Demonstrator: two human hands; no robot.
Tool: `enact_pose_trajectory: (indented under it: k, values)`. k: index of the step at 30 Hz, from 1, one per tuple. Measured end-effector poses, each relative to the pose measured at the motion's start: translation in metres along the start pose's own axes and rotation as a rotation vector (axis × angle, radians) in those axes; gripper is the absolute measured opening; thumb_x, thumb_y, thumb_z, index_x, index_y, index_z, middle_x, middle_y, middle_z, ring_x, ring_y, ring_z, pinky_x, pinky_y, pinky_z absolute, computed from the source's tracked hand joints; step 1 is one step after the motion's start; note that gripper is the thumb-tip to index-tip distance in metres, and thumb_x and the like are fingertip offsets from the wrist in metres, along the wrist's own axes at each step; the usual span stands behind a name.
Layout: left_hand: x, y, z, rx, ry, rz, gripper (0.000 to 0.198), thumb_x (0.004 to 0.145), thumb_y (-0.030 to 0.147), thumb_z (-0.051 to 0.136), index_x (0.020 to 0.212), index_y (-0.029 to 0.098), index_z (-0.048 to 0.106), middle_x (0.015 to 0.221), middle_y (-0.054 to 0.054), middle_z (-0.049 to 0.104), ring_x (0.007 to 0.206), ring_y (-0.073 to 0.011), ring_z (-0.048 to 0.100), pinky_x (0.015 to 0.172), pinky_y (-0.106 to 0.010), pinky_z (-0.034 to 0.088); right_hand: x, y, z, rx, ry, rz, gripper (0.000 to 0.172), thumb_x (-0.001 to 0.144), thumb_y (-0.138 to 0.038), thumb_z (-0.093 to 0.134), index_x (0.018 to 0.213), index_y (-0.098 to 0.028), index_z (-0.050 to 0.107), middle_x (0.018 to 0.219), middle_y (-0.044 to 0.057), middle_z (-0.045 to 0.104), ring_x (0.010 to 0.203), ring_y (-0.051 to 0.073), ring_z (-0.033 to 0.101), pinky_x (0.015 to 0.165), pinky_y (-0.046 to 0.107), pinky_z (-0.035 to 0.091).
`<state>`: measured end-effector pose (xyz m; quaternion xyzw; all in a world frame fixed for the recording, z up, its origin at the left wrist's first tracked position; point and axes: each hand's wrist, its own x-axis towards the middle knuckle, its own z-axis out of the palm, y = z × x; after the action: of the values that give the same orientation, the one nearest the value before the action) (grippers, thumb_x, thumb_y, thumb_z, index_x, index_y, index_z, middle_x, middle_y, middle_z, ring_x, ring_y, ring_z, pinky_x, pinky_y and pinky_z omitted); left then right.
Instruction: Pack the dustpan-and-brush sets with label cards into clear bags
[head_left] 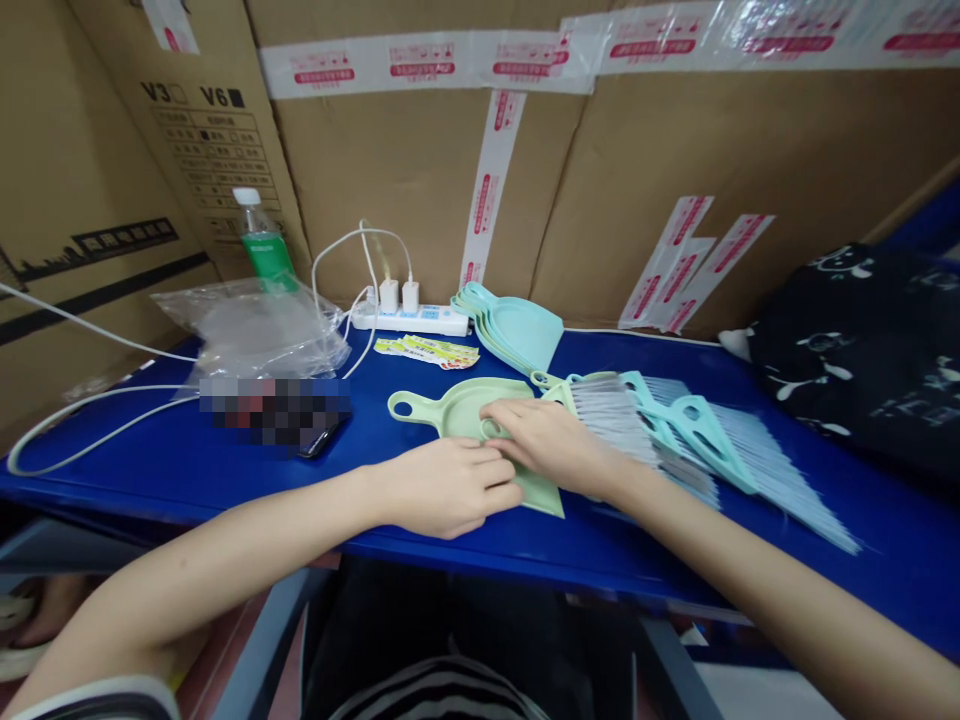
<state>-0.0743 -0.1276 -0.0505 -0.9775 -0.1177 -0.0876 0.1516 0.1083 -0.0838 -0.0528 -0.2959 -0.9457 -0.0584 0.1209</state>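
Note:
A pale green dustpan (457, 408) lies flat on the blue table (225, 470), handle pointing left. My left hand (446, 487) rests on its near edge with fingers curled onto the pan. My right hand (544, 440) lies on the pan's right side, fingers pinched around the small green ring of a brush handle. That brush's white bristles (611, 415) spread to the right, beside my right wrist.
Several teal brushes (720, 440) lie to the right, and a stack of teal dustpans (517, 330) leans at the back. A power strip (409, 318), plastic bags (255, 330), a green bottle (262, 245), a phone (277, 412) and cardboard boxes (675, 170) surround them. A black bag (862, 350) sits far right.

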Motion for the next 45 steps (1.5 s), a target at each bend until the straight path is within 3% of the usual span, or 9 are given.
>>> enact_pose_trajectory:
  k: [4, 10, 15, 22, 26, 29, 35, 39, 45]
  values:
    - [0.000, 0.000, 0.001, -0.003, 0.009, 0.014, 0.014, 0.083, 0.018, 0.052, 0.092, 0.014, 0.062, 0.085, -0.006, 0.065, 0.079, -0.0183, 0.058, 0.079, -0.031, 0.047, 0.017, -0.007, -0.008, 0.093, -0.076, 0.068, 0.012, 0.092, -0.030, 0.051, 0.094, -0.020, 0.055, 0.088, 0.008, 0.068, 0.080, 0.023, 0.064, 0.063, 0.031, 0.041]
    - [-0.001, 0.000, 0.003, 0.002, 0.047, 0.022, 0.016, 0.085, 0.014, 0.048, 0.091, 0.013, 0.063, 0.079, -0.004, 0.063, 0.071, -0.0163, 0.057, 0.071, -0.029, 0.047, 0.046, -0.017, -0.022, 0.307, 0.003, 0.114, 0.017, 0.092, -0.035, 0.050, 0.100, -0.020, 0.053, 0.083, 0.005, 0.065, 0.072, 0.020, 0.058, 0.065, 0.031, 0.039]
    - [-0.001, 0.000, 0.005, 0.016, 0.083, 0.030, 0.017, 0.085, 0.011, 0.047, 0.090, 0.013, 0.063, 0.075, -0.003, 0.062, 0.068, -0.0154, 0.056, 0.065, -0.028, 0.045, 0.058, -0.020, -0.003, 0.537, 0.060, 0.059, 0.012, 0.090, -0.032, 0.055, 0.090, -0.020, 0.054, 0.076, 0.000, 0.062, 0.066, 0.015, 0.053, 0.062, 0.027, 0.037]
    - [0.000, 0.000, 0.005, 0.045, 0.174, 0.073, 0.019, 0.088, 0.010, 0.048, 0.098, 0.010, 0.064, 0.078, -0.003, 0.063, 0.075, -0.0146, 0.056, 0.069, -0.027, 0.045, 0.067, -0.017, 0.020, 0.625, 0.287, 0.070, 0.012, 0.084, -0.030, 0.062, 0.082, -0.019, 0.057, 0.078, 0.001, 0.061, 0.071, 0.015, 0.052, 0.065, 0.028, 0.039]
    - [0.000, 0.000, 0.005, 0.092, 0.188, 0.068, 0.021, 0.092, 0.012, 0.044, 0.100, 0.012, 0.064, 0.078, -0.003, 0.063, 0.077, -0.0140, 0.057, 0.068, -0.026, 0.045, 0.068, -0.021, 0.025, 0.638, 0.331, 0.076, 0.007, 0.086, -0.025, 0.056, 0.086, -0.019, 0.061, 0.083, 0.002, 0.063, 0.072, 0.015, 0.054, 0.067, 0.029, 0.042]
    - [0.000, 0.000, 0.004, 0.100, 0.184, 0.072, 0.023, 0.093, 0.012, 0.043, 0.101, 0.013, 0.064, 0.080, -0.004, 0.064, 0.078, -0.0137, 0.057, 0.070, -0.026, 0.044, 0.064, -0.021, 0.020, 0.635, 0.348, 0.075, 0.014, 0.090, -0.020, 0.047, 0.087, -0.019, 0.060, 0.086, 0.005, 0.065, 0.077, 0.016, 0.056, 0.070, 0.031, 0.044]
    - [-0.004, -0.007, 0.001, 0.057, 0.233, -0.007, 0.022, 0.089, 0.016, 0.042, 0.091, 0.016, 0.064, 0.080, -0.004, 0.062, 0.074, -0.0156, 0.055, 0.073, -0.029, 0.044, 0.046, 0.003, 0.007, 0.470, 0.235, -0.048, 0.018, 0.088, -0.021, 0.048, 0.102, -0.020, 0.059, 0.108, 0.009, 0.064, 0.106, 0.024, 0.053, 0.092, 0.043, 0.041]
    - [-0.003, -0.009, 0.002, 0.091, 0.212, -0.071, 0.023, 0.089, 0.016, 0.040, 0.088, 0.016, 0.063, 0.078, -0.003, 0.061, 0.072, -0.0155, 0.054, 0.072, -0.029, 0.043, 0.043, 0.014, 0.015, 0.447, 0.175, -0.030, 0.016, 0.090, -0.026, 0.048, 0.097, -0.019, 0.060, 0.100, 0.011, 0.064, 0.100, 0.024, 0.053, 0.088, 0.043, 0.041]
    - [0.000, -0.004, 0.006, 0.097, 0.248, 0.011, 0.021, 0.093, 0.019, 0.044, 0.084, 0.018, 0.063, 0.073, 0.000, 0.059, 0.067, -0.0135, 0.053, 0.065, -0.026, 0.041, 0.048, 0.008, 0.021, 0.421, 0.096, 0.035, 0.021, 0.093, -0.029, 0.044, 0.083, -0.019, 0.059, 0.088, 0.007, 0.062, 0.091, 0.022, 0.051, 0.081, 0.039, 0.040]
